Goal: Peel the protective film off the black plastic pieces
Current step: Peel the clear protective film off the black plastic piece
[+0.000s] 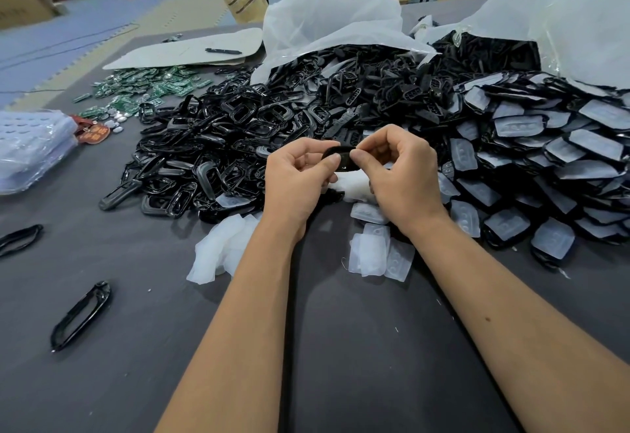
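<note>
Both hands pinching: black plastic piece (342, 159) being held over table (143, 347) between left hand (296, 183) and right hand (399, 176), fingertips meeting at its top edge. Piece judged light, stiff, glossy-slippery; film thin, limp, best being lifted at corner. Peeled films (218, 252) lying just below. Beyond, film-covered pieces (545, 166) being spilled from clear plastic bags (341, 20).

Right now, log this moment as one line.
hands: left and right pinch black piece | film: peeled heap on table | unpeeled pile right
</note>
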A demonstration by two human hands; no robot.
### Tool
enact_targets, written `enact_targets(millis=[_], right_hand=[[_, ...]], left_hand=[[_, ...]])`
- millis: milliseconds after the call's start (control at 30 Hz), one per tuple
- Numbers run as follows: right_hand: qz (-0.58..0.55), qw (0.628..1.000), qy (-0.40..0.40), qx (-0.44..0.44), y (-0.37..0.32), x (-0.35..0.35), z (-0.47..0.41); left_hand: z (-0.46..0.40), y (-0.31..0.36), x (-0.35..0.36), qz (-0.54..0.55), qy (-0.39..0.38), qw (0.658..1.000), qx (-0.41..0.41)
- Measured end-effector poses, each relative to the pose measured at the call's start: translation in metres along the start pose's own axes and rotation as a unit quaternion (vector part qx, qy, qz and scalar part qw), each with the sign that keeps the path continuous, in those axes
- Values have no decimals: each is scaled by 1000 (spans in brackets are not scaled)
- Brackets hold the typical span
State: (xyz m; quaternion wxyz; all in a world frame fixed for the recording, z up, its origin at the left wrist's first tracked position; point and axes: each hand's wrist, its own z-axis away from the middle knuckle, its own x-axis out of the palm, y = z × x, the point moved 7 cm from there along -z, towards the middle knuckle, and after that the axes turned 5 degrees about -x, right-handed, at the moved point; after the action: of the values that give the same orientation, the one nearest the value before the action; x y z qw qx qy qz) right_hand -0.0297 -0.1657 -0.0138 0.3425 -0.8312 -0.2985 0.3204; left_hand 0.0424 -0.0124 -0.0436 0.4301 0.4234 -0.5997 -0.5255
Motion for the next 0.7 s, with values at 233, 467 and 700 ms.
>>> enact_targets(millis=[233,467,700], right_hand=[[-13,1000,25,13,3,-3,1],[-158,981,-28,112,24,7,1],[-138,983,-37,113,25,8,1]], left_hand=[[2,0,3,49,-16,998,-36],[2,-1,3,50,-10,998,-36],[3,2,0,-19,24,999,10]])
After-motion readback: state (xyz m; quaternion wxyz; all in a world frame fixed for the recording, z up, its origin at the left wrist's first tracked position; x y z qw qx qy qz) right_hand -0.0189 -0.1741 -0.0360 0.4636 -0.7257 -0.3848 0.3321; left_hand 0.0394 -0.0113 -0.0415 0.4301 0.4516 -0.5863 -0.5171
